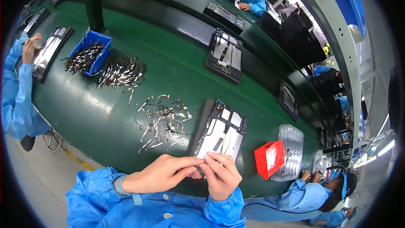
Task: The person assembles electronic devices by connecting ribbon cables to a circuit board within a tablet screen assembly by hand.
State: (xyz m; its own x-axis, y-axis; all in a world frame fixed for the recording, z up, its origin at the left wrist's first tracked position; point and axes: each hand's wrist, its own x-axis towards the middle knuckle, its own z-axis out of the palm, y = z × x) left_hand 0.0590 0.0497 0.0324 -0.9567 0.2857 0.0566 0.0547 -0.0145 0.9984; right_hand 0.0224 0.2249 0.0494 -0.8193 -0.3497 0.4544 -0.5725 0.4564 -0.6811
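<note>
My left hand (162, 173) and my right hand (220, 175) meet over the near end of an opened tablet-like device (216, 131). Both are closed, thumb and fingers pinched together around something small and dark, mostly hidden by the fingertips. The device lies on a dark block, its inside up, with pale battery panels, a dark frame and a black ribbon strip showing. Left of it a loose heap of short cables (162, 118) with pale connector ends spreads over the green table (114, 131).
A denser cable pile (120, 74) lies beside a blue bin (101, 57) full of similar cables. At right stand a red box (263, 160) and stacked clear trays (291, 147). More opened devices (225, 55) line the far side. Co-workers in blue sit left, right and across.
</note>
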